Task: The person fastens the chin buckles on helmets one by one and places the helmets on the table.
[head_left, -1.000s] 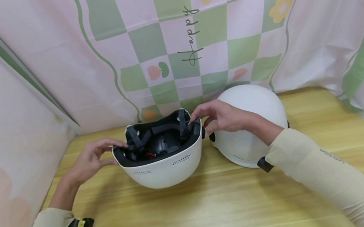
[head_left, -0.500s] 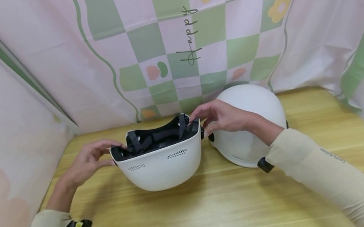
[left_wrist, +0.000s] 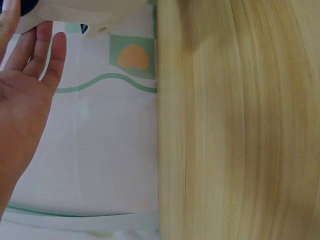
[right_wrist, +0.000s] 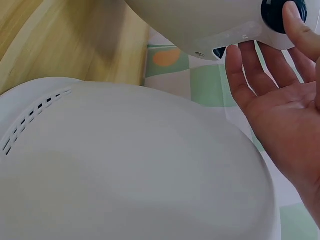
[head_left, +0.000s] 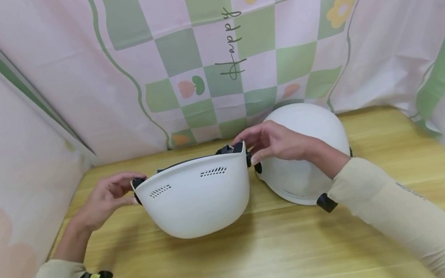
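Left hand point(head_left: 101, 202) and right hand point(head_left: 278, 141) each pinch one end of a white helmet point(head_left: 200, 202), thumb on one side, fingers on the other. So from the helmet, left's at 9 o'clock and right's about 2. Shell looks like hard plastic, smooth and rounded with a soft sheen, crown down and opening tipped away, two patches of slotted vents point(head_left: 212, 172) under the edge, bit of black lining peeking over the rim. Right thumb sits on a dark round fitting point(right_wrist: 274, 15). Can't tell if it's touching the bench point(head_left: 237, 275), which is pale wood grain, btw. Second white helmet point(head_left: 294, 180), dome up, is at 3 o'clock, right beside it, partly behind the right forearm. Wrinkly checked fabric point(head_left: 257, 33) hangs at 12.
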Motion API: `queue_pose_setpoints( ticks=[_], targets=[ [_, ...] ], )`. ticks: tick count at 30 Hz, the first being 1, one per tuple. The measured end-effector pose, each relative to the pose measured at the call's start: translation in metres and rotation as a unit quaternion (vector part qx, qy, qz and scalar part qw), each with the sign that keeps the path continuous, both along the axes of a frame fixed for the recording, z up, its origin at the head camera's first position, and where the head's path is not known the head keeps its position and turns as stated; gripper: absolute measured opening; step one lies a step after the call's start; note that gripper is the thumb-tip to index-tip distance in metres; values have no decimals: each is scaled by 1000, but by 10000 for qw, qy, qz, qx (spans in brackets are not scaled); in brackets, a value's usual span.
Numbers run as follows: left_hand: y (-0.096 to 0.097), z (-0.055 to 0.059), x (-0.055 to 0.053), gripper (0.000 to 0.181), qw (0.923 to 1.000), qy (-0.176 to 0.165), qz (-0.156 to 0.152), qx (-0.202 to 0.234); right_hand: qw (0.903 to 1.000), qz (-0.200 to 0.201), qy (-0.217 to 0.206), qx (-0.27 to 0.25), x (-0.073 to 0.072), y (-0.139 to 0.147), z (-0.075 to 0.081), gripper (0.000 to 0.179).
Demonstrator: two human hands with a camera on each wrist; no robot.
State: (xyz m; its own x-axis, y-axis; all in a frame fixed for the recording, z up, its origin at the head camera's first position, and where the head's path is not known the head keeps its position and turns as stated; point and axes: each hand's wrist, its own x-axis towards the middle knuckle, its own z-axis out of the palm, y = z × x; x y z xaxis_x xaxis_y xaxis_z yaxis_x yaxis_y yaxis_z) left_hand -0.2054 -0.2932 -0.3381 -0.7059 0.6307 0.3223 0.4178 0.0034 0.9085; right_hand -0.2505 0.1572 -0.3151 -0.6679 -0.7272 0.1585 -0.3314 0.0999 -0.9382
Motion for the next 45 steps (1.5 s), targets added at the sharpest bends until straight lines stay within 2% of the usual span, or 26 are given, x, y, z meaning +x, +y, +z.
queue_pose_setpoints(
  ticks=[6,17,26,33,40,45],
  targets=[
    [2,-1,1,49,9994,-77,-166,290,9998,75,-3,-157,1,3,0,47],
    [6,-9,1,46,9959,-139,-372,814,9983,-116,-38,-576,4,1,-9,47],
    [8,-12,2,44,9906,-289,-353,1289,9923,-223,-478,-1116,8,-2,-14,37],
    [13,-11,4,42,9851,-450,-234,1643,9874,-195,-743,-1385,11,-3,-12,33],
    [15,-11,6,44,9832,-609,-172,1714,9837,-317,-878,-1538,14,-5,-12,38],
    [17,-13,6,44,9810,-684,-116,1810,9811,-546,-1080,-1512,16,-8,-12,34]
  ],
)
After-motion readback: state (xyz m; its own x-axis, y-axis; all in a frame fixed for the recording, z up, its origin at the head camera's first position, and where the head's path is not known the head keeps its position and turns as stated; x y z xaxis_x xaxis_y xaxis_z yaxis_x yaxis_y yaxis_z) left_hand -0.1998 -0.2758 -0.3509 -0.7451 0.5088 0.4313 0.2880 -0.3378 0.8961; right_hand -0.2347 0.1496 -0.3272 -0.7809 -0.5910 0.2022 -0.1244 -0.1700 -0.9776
